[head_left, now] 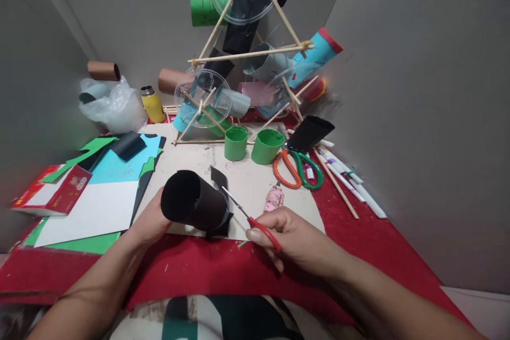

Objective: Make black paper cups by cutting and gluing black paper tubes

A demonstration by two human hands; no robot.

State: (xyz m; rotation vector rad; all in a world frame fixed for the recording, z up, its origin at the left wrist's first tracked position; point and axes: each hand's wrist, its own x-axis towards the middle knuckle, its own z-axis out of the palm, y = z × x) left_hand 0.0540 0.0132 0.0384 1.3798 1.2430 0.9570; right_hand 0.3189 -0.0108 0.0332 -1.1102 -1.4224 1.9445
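Observation:
My left hand (156, 212) is closed around a black paper-covered tube (211, 199), its fingers mostly hidden behind it. The tube's open end faces up and toward me, and a loose black paper flap (218, 176) sticks out at its far end. In my right hand (285, 234) are red-handled scissors (263, 231), blades pointing at the flap end of the tube. Just past the scissors lies a pink wrapped object (274, 199) on the pale board. Two short green tubes (236, 143) stand farther back.
A frame of wooden sticks (247, 55) with plastic lids and coloured tubes rises at the back. Big scissors with orange and green handles (306, 170) lie right, near a black tube (311, 134) and paper sticks (358, 186). Coloured sheets (87, 207) and a red box (59, 191) lie left.

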